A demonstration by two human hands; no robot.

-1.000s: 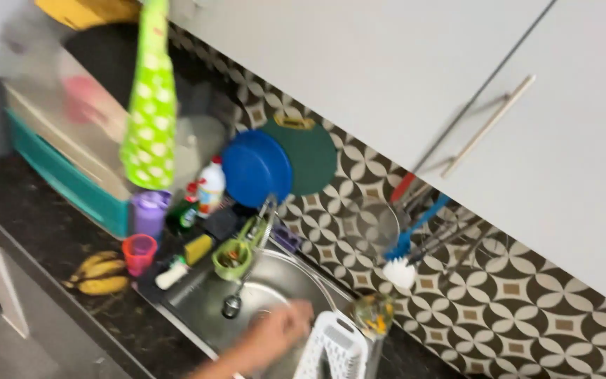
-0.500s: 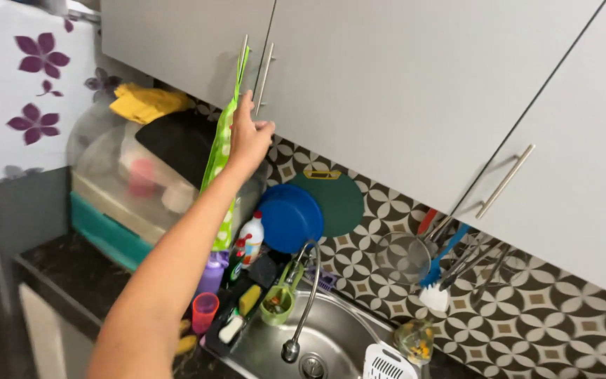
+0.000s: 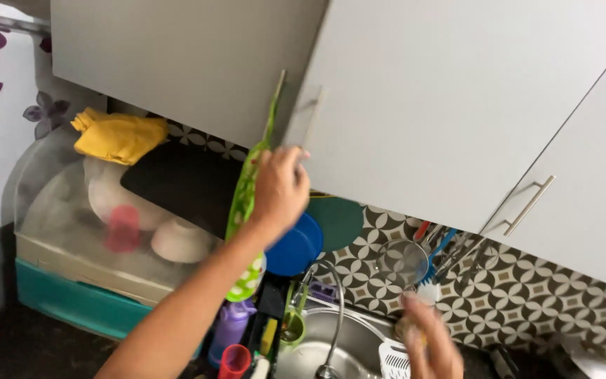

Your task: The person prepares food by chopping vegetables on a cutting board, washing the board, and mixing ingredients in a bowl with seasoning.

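The grey cupboard door (image 3: 457,105) fills the upper half, its lower edge swung out. At about nine o'clock stands a dish rack (image 3: 85,238) with a clear lid, a yellow cloth (image 3: 120,137) on top. A green dotted cloth (image 3: 245,193) hangs from the door's edge. The left hand (image 3: 280,188) reaches up at the centre, fingers (image 3: 296,156) curled on the door's lower edge, touching the green cloth. At six o'clock sits the sink (image 3: 331,344) with its curved tap (image 3: 334,309). The right hand (image 3: 429,344), blurred, hovers at five o'clock beside the sink; whether its fingers hold anything cannot be told.
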